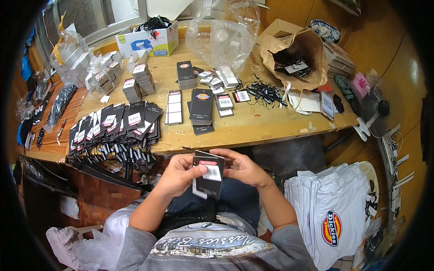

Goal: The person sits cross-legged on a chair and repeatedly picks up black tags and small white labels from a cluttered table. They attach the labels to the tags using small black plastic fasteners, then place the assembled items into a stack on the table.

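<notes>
Above my lap, in front of the table edge, I hold a few black hang tags [212, 185] stacked together, with a red and white barcode label on the front one. My left hand [178, 174] grips their left side, its thumb pressed on the label. My right hand [244, 167] has its fingers curled at the upper right edge of the tags; its fingertips are partly hidden behind them. A white piece shows under the lower left of the tags. Nearest on the table are a pile of black tags [201, 106] and a white label strip card [173, 108].
Labelled tags with black strings [115, 122] spread along the table's left front. Small tag stacks [143, 79] stand behind them. Black string loops [266, 92], a paper bag [294, 54], a clear plastic bag [226, 36] and a phone [326, 106] lie farther right. Folded white shirts [330, 207] are piled at my right.
</notes>
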{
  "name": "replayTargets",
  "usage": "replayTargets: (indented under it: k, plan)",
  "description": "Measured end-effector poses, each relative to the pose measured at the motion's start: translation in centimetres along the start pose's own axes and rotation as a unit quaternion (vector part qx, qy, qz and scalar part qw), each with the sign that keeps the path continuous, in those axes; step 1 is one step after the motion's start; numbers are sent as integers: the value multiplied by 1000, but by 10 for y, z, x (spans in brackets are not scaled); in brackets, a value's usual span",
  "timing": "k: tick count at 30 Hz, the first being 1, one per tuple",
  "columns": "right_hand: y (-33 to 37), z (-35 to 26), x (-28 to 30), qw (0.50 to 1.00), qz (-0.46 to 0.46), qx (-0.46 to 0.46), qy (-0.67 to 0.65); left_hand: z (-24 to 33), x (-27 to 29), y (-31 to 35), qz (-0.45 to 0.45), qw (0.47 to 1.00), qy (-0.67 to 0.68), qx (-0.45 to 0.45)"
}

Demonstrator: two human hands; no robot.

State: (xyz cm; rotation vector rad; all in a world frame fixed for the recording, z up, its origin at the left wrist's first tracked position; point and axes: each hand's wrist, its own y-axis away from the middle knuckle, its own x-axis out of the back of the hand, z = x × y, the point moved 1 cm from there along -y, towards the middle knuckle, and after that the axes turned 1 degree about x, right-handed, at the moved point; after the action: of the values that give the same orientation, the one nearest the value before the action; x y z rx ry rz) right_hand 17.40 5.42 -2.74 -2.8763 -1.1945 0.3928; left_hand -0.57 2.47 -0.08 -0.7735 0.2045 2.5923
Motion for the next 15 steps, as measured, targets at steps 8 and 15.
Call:
replayTargets:
  k: [8, 15]
  plan:
    - [12, 35, -17, 994, -2, 30, 106, -2, 4, 18, 6, 998, 39, 38]
    - [7, 35, -40, 999, 16, 25, 18, -16, 1, 22, -5, 998, 21, 53]
